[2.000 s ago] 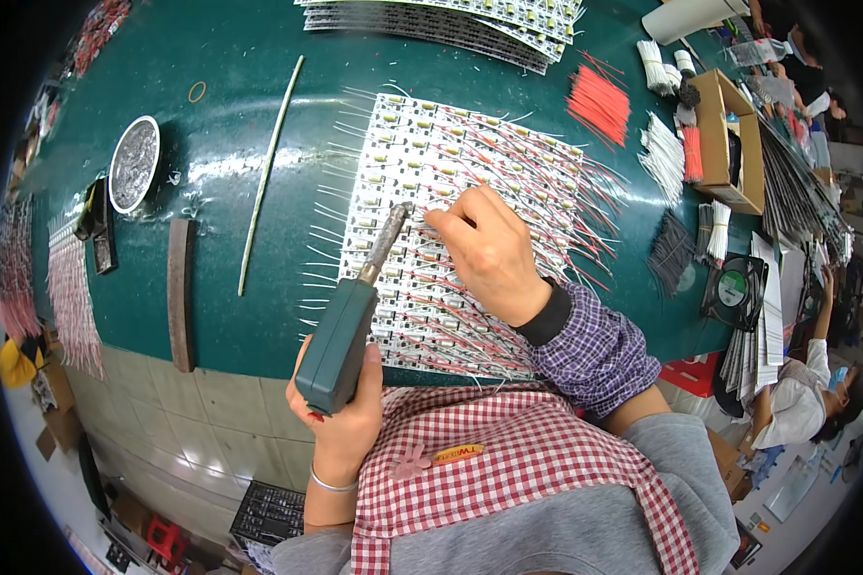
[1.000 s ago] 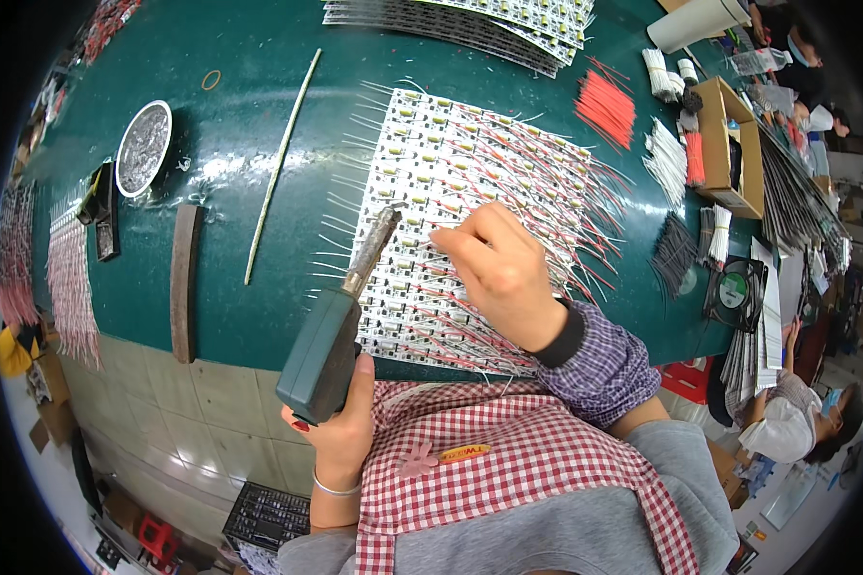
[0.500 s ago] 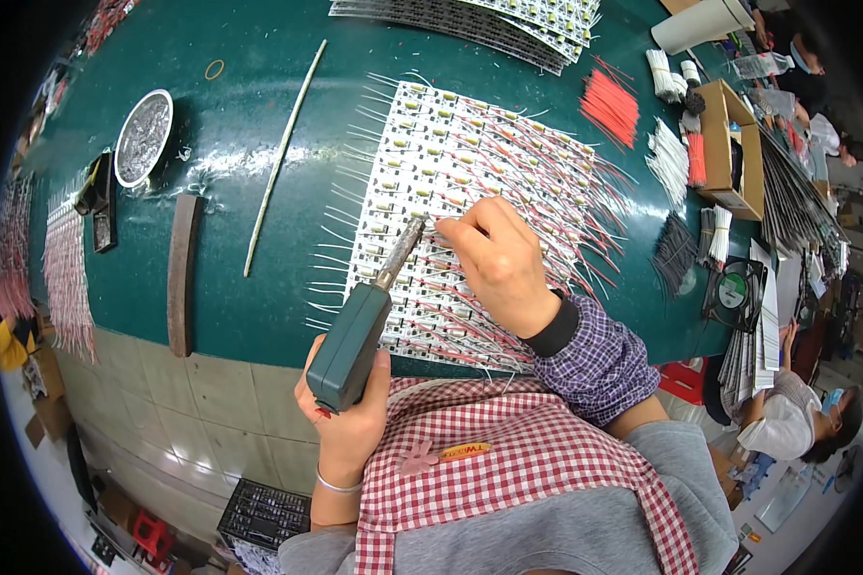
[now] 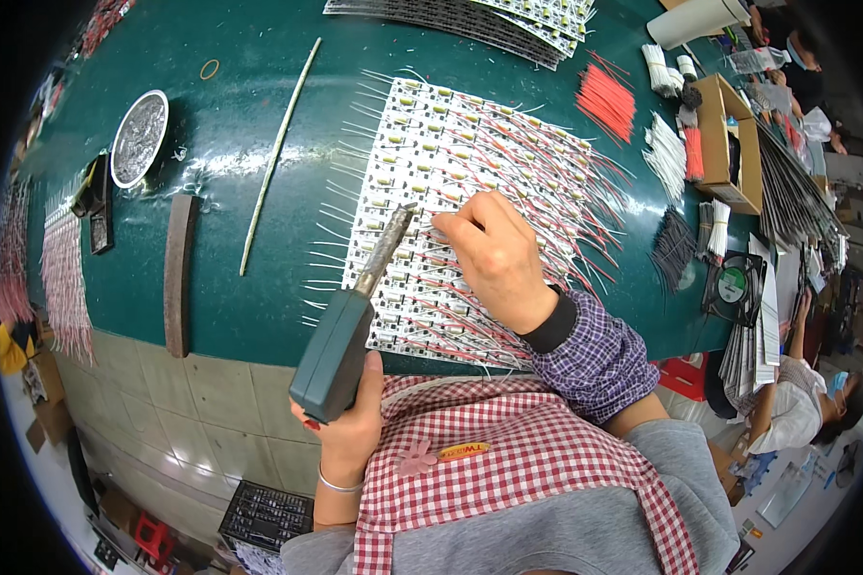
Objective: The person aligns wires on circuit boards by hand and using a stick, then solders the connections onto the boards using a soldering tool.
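My left hand [image 4: 350, 426] is wrapped round the handle of a dark green soldering gun [image 4: 334, 350]; its metal tip [image 4: 393, 235] points up and away over the board panel. The white circuit board panel [image 4: 385, 177] lies flat on the table, covered with rows of small parts. Red and white wires [image 4: 547, 177] fan out over its right side, and short white wires stick out along its left edge. Over the panel's middle, my right hand [image 4: 497, 257] is closed in a pinch, its fingertips just right of the gun's tip. What they pinch is too small to make out.
On the green table [image 4: 230, 125] at left are a bowl [image 4: 140, 139], a dark curved bar [image 4: 179, 278] and a thin stick [image 4: 280, 158]. Bundles of red wires [image 4: 606, 101] and white wires [image 4: 664, 158] lie right, beside a cardboard box [image 4: 714, 144]. More panels [image 4: 451, 29] are stacked far back.
The soldering gun in my left hand has moved slightly left and toward me, its tip drawing away from my right fingertips. My right hand has hardly moved.
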Demonstrator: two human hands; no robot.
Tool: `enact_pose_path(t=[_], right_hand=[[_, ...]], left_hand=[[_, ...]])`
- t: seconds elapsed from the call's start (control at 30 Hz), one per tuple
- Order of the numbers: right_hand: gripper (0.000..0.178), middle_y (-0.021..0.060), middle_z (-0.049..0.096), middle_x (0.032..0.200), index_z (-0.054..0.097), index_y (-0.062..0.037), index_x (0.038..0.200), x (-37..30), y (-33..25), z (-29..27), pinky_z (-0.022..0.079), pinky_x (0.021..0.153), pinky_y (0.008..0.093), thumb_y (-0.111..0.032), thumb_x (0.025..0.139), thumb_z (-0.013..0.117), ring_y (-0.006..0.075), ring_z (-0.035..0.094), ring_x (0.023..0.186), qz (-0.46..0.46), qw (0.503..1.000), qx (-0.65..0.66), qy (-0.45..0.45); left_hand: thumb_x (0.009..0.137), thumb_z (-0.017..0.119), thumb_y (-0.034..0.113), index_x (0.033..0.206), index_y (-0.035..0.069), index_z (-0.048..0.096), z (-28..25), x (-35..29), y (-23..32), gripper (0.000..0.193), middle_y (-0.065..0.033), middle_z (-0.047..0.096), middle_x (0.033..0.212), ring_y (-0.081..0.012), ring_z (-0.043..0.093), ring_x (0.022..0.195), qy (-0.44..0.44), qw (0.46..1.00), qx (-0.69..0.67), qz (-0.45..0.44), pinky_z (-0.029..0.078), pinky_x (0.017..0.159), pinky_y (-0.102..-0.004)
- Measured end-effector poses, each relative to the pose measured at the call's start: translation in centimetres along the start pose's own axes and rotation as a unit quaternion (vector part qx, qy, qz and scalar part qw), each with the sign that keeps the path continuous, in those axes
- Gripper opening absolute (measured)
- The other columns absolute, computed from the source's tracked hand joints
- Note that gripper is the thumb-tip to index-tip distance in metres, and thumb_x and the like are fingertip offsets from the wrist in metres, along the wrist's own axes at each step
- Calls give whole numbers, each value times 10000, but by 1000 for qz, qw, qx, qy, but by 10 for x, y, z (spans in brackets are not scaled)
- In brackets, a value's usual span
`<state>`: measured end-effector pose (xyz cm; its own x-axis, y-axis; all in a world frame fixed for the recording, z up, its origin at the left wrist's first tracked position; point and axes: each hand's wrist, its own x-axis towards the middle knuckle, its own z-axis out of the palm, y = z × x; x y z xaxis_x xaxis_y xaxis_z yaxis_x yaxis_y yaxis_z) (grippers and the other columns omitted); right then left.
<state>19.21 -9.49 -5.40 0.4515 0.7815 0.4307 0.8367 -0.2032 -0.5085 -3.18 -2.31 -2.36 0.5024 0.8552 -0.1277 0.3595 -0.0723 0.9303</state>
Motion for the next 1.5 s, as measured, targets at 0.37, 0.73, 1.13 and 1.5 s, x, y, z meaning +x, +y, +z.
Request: enact_pose_path(t=[0.37, 0.73, 1.13, 1.5], right_hand=[[234, 69, 511, 813, 674, -33, 946, -1, 1, 0, 475, 634, 347, 54, 731, 637, 240, 545, 777, -7, 1000, 4, -5], [226, 51, 537, 783, 694, -44, 919, -5, -14, -15, 458, 654, 366, 30, 706, 681, 239, 556, 772, -24, 999, -1, 37], [173, 63, 520, 728, 714, -45, 909, -11, -13, -2, 447, 586, 358, 39, 759, 728, 237, 548, 691, -10, 1000, 2, -7], [185, 64, 506, 734, 711, -46, 917, -12, -11, -1, 445, 586, 356, 40, 754, 717, 234, 545, 702, -14, 1000, 8, -8]], left_hand=[[860, 699, -64, 1178, -77, 636, -9, -3, -6, 324, -112, 683, 978, -90, 558, 618, 4, 999, -27, 30, 424, 517, -236], [846, 712, -66, 1169, -78, 642, -13, -8, -10, 331, -119, 691, 987, -96, 563, 627, 12, 999, -32, 25, 424, 517, -232], [803, 759, -36, 1077, -79, 668, -11, -5, -5, 291, -119, 705, 994, -159, 672, 822, -18, 998, -21, 57, 532, 725, -279], [792, 747, -37, 954, -68, 668, -10, -4, -5, 183, -92, 640, 864, -144, 612, 705, -22, 999, -20, 37, 476, 603, -272]])
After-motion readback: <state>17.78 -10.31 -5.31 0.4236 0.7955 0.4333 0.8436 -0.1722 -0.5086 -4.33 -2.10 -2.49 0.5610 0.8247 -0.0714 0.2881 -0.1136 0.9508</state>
